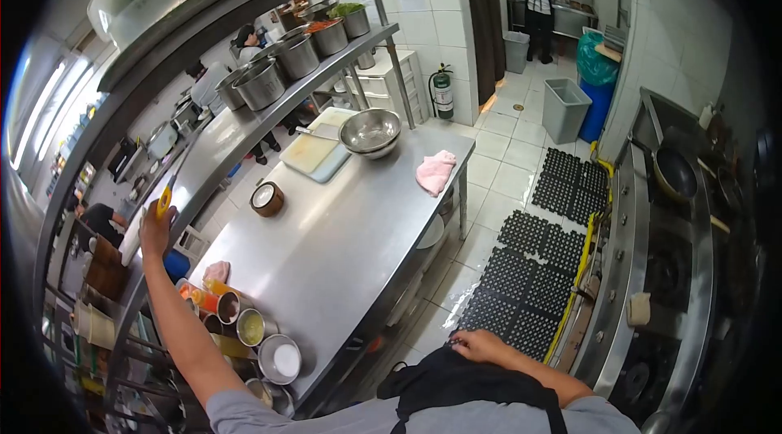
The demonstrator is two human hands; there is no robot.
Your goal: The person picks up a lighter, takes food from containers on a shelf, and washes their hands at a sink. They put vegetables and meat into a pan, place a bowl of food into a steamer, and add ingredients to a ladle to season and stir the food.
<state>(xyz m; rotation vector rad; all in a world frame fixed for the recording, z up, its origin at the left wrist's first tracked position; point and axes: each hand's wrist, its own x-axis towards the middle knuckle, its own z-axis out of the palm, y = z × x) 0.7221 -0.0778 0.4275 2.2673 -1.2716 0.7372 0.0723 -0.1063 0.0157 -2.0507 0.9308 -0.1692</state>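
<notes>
My left hand (153,232) is raised at the left, level with the steel shelf over the table. Its fingers are wrapped round a yellow-handled tool (165,199) with a thin shaft pointing up; its exact kind I cannot tell. Below that forearm, a row of steel containers (254,328) holds seasonings, one with white powder (287,360), beside orange squeeze bottles (204,299). Down at my waist, my right hand (481,346) has curled fingers against the black apron (432,381).
On the steel table (326,271) are nested bowls (371,133), cutting boards (314,151), a round wooden container (266,199) and a pink cloth (436,172). Pots (261,84) line the shelf. Stoves (660,271) and black mats (521,287) lie right. A person (538,2) stands far back.
</notes>
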